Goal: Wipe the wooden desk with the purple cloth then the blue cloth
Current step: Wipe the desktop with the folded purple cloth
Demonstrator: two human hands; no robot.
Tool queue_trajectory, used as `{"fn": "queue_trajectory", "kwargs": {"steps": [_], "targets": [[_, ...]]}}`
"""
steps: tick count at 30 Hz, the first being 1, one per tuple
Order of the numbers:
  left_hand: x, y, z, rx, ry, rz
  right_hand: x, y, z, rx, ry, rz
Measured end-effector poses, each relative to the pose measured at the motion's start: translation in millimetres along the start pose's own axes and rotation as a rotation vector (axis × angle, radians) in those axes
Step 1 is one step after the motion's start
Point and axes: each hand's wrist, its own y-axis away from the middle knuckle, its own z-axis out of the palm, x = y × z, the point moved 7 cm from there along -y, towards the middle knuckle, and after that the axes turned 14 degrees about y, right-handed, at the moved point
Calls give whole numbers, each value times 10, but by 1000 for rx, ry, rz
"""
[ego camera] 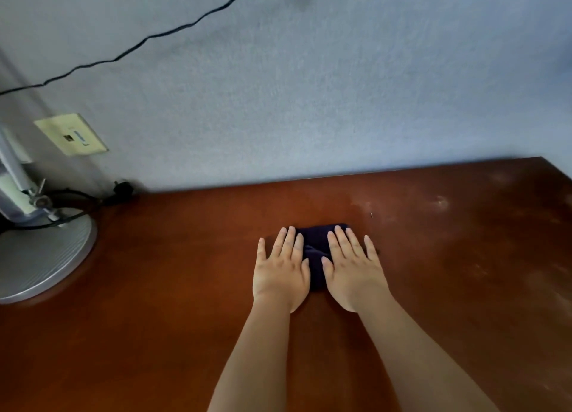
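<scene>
A dark purple cloth [315, 247] lies bunched on the reddish-brown wooden desk [173, 256], near its middle. My left hand [282, 269] presses flat on the cloth's left part, fingers straight and pointing away from me. On the cloth's right part my right hand [353, 269] lies flat in the same way. Most of the cloth is hidden under both palms. No blue cloth is in view.
A silver round lamp base [40, 256] with a metal arm stands at the desk's left end. A black cable [173, 30] runs across the blue-grey wall, and a cream wall socket plate [71, 134] sits at left. Pale dusty smears mark the desk's right side [483, 225].
</scene>
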Motion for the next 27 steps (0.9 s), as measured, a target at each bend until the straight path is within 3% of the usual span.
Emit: {"fn": "queue_trajectory", "kwargs": {"steps": [17,27], "targets": [[-130,-1186,-266,23,13,-43,225,-1196,-155,3,-27,-19],[-156,-1212,-261,29,44,-68,240,-1236,-165,-34,1,-13]]}}
